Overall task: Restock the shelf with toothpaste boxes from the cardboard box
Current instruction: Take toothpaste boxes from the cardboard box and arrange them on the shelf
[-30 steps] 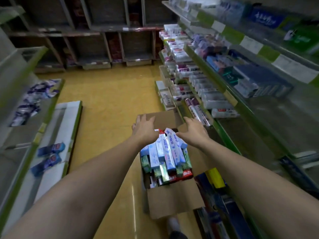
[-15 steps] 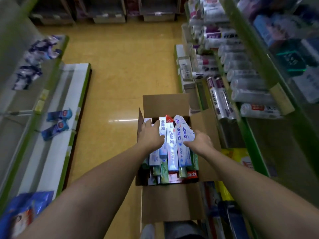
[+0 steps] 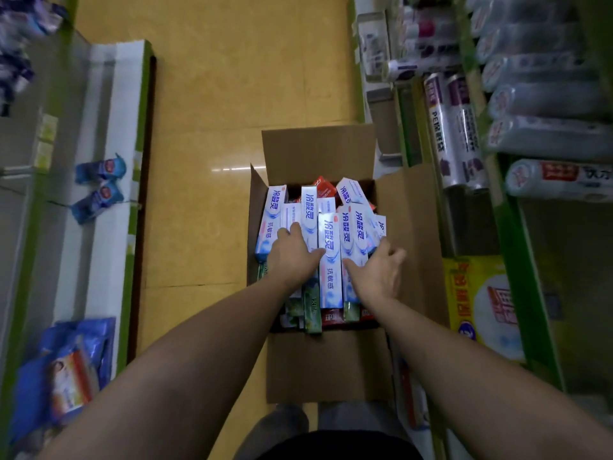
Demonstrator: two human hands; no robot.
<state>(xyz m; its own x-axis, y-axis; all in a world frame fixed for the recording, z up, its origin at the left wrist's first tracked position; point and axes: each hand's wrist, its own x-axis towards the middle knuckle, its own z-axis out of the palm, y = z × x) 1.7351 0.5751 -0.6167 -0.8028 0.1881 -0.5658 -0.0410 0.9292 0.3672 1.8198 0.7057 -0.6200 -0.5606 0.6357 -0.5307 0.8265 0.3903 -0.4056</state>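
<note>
Head view: cardboard box (image 3: 325,366) sits on yellow floor (image 3: 215,94) in the aisle, flaps folded out, its right flap against the green-edged shelf (image 3: 527,270). It's packed w/ toothpaste boxes (image 3: 330,260). White-and-blue ones lie on top at slight angles, w/ green and red ones showing under them at the near end.

L hand (image 3: 293,257) lies on the pile left of centre. Its fingers are over the top boxes and its thumb is out to the right, touching the middle box. Grip: can't tell if it holds one or only rests there. R hand (image 3: 378,273) is on the right side of the pile, grip wide, fingers spread. Its thumb is on a white-and-blue box and its other fingers are near the box's right wall. Both forearms are bare.

Clear-wrapped rolls (image 3: 457,134) lie farther along the shelf, and a yellow pack (image 3: 481,303) is just right of the flap. Across the aisle is a white L-side shelf (image 3: 109,127) w/ two blue packs (image 3: 99,184). Pic edges are blurred.
</note>
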